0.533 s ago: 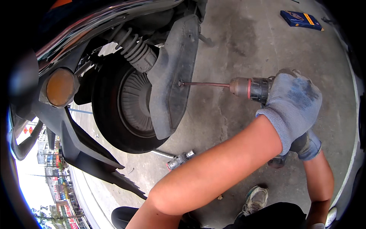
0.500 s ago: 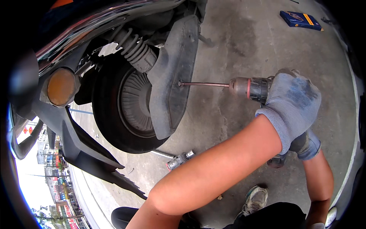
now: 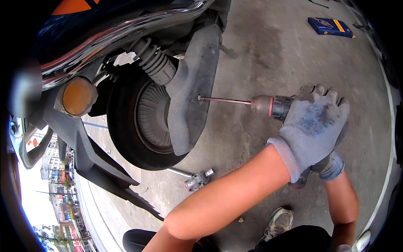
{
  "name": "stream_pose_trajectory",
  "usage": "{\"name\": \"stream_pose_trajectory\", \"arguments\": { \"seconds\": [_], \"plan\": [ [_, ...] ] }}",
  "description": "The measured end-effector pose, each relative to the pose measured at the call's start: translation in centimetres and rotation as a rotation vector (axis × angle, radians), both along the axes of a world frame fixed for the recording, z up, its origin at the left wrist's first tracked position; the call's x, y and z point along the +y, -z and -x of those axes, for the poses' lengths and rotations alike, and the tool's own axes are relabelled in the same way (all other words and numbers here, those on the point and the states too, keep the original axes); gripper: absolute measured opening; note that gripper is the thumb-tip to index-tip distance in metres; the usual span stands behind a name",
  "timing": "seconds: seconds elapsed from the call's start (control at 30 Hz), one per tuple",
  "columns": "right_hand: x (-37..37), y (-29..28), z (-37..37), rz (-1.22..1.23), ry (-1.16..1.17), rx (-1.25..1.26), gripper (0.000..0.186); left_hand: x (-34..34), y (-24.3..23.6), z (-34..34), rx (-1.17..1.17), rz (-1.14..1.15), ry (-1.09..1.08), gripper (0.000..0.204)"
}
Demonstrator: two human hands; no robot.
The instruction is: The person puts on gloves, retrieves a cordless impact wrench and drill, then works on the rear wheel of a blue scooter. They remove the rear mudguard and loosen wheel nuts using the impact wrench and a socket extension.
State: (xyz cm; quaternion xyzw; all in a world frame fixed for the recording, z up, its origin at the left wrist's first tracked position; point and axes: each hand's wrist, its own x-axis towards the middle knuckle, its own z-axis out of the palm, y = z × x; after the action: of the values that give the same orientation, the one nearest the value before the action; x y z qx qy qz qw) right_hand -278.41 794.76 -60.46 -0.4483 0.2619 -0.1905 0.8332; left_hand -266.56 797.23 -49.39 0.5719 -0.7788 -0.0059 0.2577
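Observation:
My gloved left hand lies over the body of a cordless drill, its fingers curved across the back. Lower down, my gloved right hand wraps round the drill's grip, mostly hidden behind the left hand and wrist. A long thin screwdriver bit runs left from the chuck. Its tip meets a small fastener on a grey plastic guard. Behind that guard sit a black wheel with a ribbed hub and a coil-spring shock absorber.
A second power tool lies on the concrete below the wheel. Far right, a dark blue box rests on the floor. An orange round reflector and a black fender jut out at left. My shoe is below the drill.
My left hand has shifted slightly left and down over the drill, its fingers spread a little more. The bit stays against the guard's fastener. The whole view has shifted slightly.

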Motion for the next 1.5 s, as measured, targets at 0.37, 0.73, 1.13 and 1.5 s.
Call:
{"name": "stream_pose_trajectory", "arguments": {
  "seconds": [0.37,0.73,1.13,1.5],
  "plan": [
    [6.3,9.2,7.3,-0.503,0.250,0.192,0.039,21.8,9.5,-11.7,1.363,0.043,-1.120,0.048],
    [5.0,10.5,8.8,-0.341,0.413,0.407,0.032,19.4,5.4,-11.0,0.741,0.359,-1.069,0.028],
    [3.7,8.3,9.2,0.643,-0.115,1.330,0.040,18.4,-2.6,-13.8,0.386,0.420,-1.015,0.045],
    [11.8,8.9,-8.2,1.209,-0.480,0.447,0.030,33.5,20.0,-14.7,0.762,-0.328,-1.318,0.028]
  ]
}}
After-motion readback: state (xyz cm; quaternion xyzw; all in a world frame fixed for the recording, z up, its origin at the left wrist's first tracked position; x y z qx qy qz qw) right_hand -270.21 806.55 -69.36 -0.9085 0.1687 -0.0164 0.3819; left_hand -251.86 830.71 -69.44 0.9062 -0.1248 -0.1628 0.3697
